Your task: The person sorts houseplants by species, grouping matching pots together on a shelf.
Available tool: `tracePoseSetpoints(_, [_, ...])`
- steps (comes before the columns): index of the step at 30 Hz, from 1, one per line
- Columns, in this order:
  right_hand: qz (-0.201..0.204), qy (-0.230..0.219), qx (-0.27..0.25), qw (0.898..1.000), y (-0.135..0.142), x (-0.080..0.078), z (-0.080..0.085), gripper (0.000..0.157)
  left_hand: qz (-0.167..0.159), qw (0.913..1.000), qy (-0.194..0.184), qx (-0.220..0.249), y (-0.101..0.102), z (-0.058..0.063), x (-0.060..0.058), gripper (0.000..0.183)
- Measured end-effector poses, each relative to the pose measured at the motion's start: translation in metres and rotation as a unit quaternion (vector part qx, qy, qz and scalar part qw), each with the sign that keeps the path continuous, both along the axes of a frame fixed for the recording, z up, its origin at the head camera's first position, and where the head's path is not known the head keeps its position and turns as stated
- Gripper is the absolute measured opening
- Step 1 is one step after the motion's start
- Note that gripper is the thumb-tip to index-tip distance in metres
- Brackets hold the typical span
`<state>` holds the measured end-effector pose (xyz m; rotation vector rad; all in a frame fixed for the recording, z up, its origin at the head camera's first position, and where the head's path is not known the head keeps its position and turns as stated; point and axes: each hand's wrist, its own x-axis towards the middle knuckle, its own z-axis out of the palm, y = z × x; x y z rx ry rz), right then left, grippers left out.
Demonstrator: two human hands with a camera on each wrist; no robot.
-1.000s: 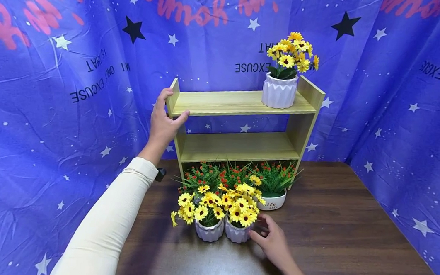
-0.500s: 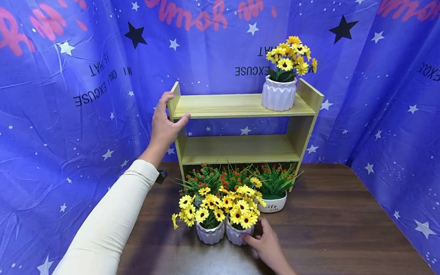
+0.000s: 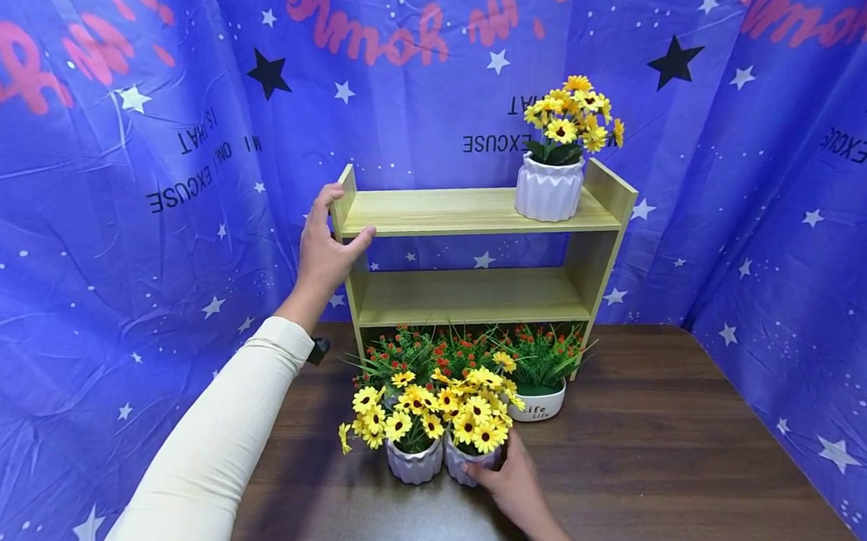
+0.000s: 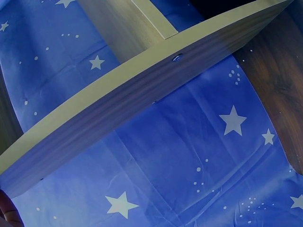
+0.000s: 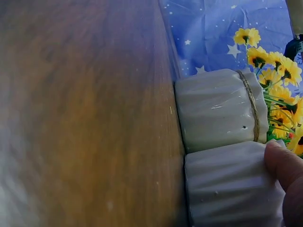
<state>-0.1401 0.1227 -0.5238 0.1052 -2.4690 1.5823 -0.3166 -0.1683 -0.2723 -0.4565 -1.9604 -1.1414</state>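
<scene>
A light wooden shelf [image 3: 476, 296] stands upright on the table. My left hand [image 3: 324, 248] grips its upper left corner, the fingers on the outer side and the thumb at the top board's front edge. In front of the shelf, two white ribbed pots of yellow flowers sit side by side. My right hand [image 3: 514, 483] holds the right flowerpot [image 3: 460, 461] from its right side, thumb in front; its other fingers are mostly hidden. The left flowerpot [image 3: 413, 464] is beside it, also seen as a pot [image 5: 218, 111] with twine round its rim in the right wrist view.
Another potted yellow flower [image 3: 550, 187] stands at the right end of the top board. Red-flowered green plants [image 3: 459, 349] are behind the two front pots, one in a white oval planter [image 3: 540, 403]. A blue star-patterned curtain [image 3: 191, 127] hangs behind the brown table [image 3: 689, 447].
My right hand has moved left from beside the right flowerpot and taken hold of it. My left hand keeps its grip on the shelf. The head view has shifted slightly.
</scene>
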Motion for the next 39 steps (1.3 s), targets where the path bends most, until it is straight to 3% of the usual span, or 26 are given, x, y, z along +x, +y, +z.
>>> tracePoseSetpoints(8, [-0.027,-0.019,-0.05,0.998,-0.003,0.004,-0.001,0.077,-0.007,0.9999,-0.011,0.0,0.0,-0.002,0.001,0.066])
tracePoseSetpoints(16, [-0.044,-0.02,-0.074,0.996,-0.002,0.008,0.014,0.071,-0.007,0.9999,0.006,-0.004,-0.001,-0.001,0.002,0.066])
tracePoseSetpoints(25, [-0.065,0.018,-0.072,0.995,0.005,0.007,0.054,0.075,-0.008,0.9999,0.001,-0.007,0.0,0.0,0.001,0.066])
tracePoseSetpoints(39, [-0.068,0.065,-0.08,0.992,0.013,-0.006,0.114,0.064,-0.004,0.9999,0.009,-0.009,-0.001,0.0,0.001,0.065])
